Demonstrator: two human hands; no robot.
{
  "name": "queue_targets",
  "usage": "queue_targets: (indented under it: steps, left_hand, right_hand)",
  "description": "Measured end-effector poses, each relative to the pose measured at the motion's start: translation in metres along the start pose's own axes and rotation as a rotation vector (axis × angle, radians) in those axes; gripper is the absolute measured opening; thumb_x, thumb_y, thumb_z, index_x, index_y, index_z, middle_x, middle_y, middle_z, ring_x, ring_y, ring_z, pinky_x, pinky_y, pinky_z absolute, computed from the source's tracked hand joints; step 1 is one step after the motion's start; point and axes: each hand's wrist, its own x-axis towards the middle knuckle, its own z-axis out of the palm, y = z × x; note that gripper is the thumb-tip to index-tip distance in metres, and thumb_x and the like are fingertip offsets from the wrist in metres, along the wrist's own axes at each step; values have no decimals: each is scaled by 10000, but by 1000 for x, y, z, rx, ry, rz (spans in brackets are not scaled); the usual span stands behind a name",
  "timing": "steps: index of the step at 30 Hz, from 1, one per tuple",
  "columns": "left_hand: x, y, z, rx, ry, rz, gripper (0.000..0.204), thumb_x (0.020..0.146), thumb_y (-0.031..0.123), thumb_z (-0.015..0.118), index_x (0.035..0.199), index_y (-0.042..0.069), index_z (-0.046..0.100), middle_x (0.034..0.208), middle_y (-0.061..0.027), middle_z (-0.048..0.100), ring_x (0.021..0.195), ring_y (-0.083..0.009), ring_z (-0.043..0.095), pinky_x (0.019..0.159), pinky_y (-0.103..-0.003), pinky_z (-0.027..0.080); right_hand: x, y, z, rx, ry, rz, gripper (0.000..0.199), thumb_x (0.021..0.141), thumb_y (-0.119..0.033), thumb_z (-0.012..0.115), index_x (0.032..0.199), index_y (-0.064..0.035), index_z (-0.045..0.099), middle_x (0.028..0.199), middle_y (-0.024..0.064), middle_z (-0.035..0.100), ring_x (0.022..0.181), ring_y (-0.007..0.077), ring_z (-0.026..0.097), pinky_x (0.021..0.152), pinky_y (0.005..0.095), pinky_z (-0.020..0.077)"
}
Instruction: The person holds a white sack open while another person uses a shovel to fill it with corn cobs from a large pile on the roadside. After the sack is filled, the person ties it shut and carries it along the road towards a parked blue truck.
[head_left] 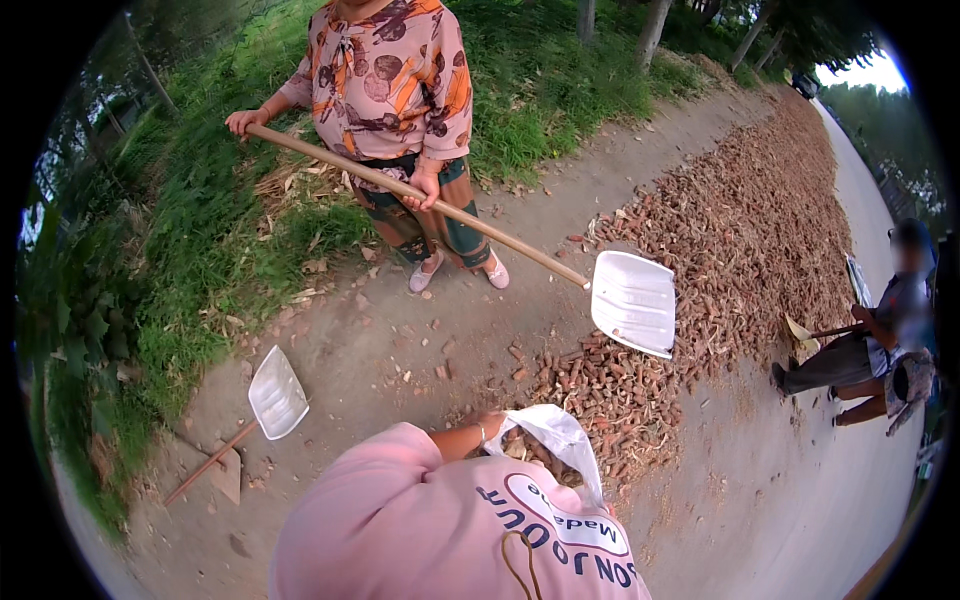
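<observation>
A long bed of brown cobs (740, 230) ran along the paved road (800, 520), its near edge spilling onto a dirt strip (400, 340) beside the grass (200, 220); bare road lay open to the right. Low in view, the person's pink shirt (430, 530) hid most of both arms. The left hand (490, 425) gripped the rim of a white sack (560, 440) held open at the pile's near edge, cobs inside. The right hand could not be seen. Opposite, another person held a white shovel (633, 302) over the cobs. A second shovel (277, 393) lay on the dirt, well apart.
</observation>
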Motion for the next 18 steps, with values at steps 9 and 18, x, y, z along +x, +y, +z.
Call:
queue_targets:
  steps: [9,18]
  left_hand:
    - [-130,74,56,201,-62,-34,413,847,339,355,910,9,594,875,-171,600,811,-276,563,766,-360,408]
    - [-287,61,194,176,-153,57,401,810,402,457,863,33,606,729,-145,596,647,-217,553,631,-331,419]
  right_hand:
    - [-54,16,-132,-254,14,-113,176,768,-171,436,845,-73,560,855,126,567,761,216,557,692,334,442]
    - [-102,24,-306,-168,8,-216,86,774,-152,420,779,-98,486,689,31,496,691,164,517,551,345,448]
